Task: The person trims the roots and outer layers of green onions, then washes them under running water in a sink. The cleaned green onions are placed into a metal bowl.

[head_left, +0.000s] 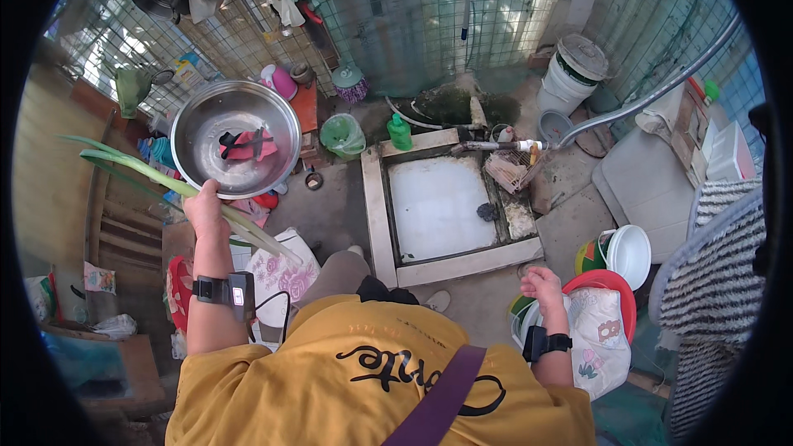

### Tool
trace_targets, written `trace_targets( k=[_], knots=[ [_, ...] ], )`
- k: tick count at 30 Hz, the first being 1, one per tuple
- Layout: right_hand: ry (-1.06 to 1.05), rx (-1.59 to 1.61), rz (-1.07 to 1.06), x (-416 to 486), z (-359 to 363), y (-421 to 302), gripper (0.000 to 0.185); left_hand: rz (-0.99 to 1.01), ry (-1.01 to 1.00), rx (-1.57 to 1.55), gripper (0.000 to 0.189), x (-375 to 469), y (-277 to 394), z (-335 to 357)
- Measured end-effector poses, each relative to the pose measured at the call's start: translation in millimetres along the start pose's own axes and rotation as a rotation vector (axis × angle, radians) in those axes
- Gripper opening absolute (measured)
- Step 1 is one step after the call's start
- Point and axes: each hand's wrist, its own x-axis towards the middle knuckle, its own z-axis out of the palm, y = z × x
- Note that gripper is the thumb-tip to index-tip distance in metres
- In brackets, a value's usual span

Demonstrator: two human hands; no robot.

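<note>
My left hand [207, 207] grips the near rim of a wide stainless steel basin [285, 96] together with a long green-and-white scallion stalk [139, 168]. Inside the basin lies a crumpled pink and black cloth item [251, 145]. My right hand [543, 287] is off to the right with its fingers partly curled and nothing visible in them, above the floor beside a red basin [627, 288]. A white bag with printed flowers [598, 347] lies in that red basin. Below the steel basin is a floral-patterned stool seat [285, 272].
Before me, a low tiled wash basin [443, 210] is set in the floor, with a green bottle [399, 132] on its rim. A wire basket [509, 170], white buckets [569, 74] and a grey hose [657, 96] are at the right. A lined green bin [342, 136] stands behind left.
</note>
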Motion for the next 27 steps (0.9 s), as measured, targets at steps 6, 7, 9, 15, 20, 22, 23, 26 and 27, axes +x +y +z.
trace_targets(
  k=[6, 7, 9, 15, 20, 22, 23, 26, 27],
  knots=[
    [0.328, -0.186, 0.102, 6, -35, -23, 0.035, -0.067, -0.026, 0.139, 0.008, 27, -32, 75],
    [0.336, -0.181, 0.074, 7, -32, -28, 0.035, -0.114, -0.075, 0.161, 0.007, 37, -41, 85],
    [0.426, -0.187, 0.077, 13, -16, -36, 0.037, -0.269, -0.203, 0.18, 0.007, 62, -66, 111],
    [0.574, -0.283, 0.174, 52, 87, -60, 0.041, -0.392, -0.45, 0.242, 0.013, 172, -159, 215],
    [0.318, -0.79, 0.248, 144, 106, -114, 0.05, -0.467, -0.594, 0.29, 0.011, 213, -228, 247],
    [0.402, -0.885, 0.128, 205, 92, -141, 0.053, -0.483, -0.61, 0.305, 0.013, 209, -250, 248],
    [0.461, -0.917, 0.13, 239, 83, -154, 0.054, -0.503, -0.608, 0.326, 0.015, 205, -260, 249],
    [0.635, -1.094, 0.004, 324, 68, -172, 0.063, -0.564, -0.623, 0.362, 0.027, 184, -285, 244],
    [0.648, -1.064, 0.024, 348, 65, -174, 0.065, -0.575, -0.604, 0.4, 0.032, 178, -292, 242]
  ],
)
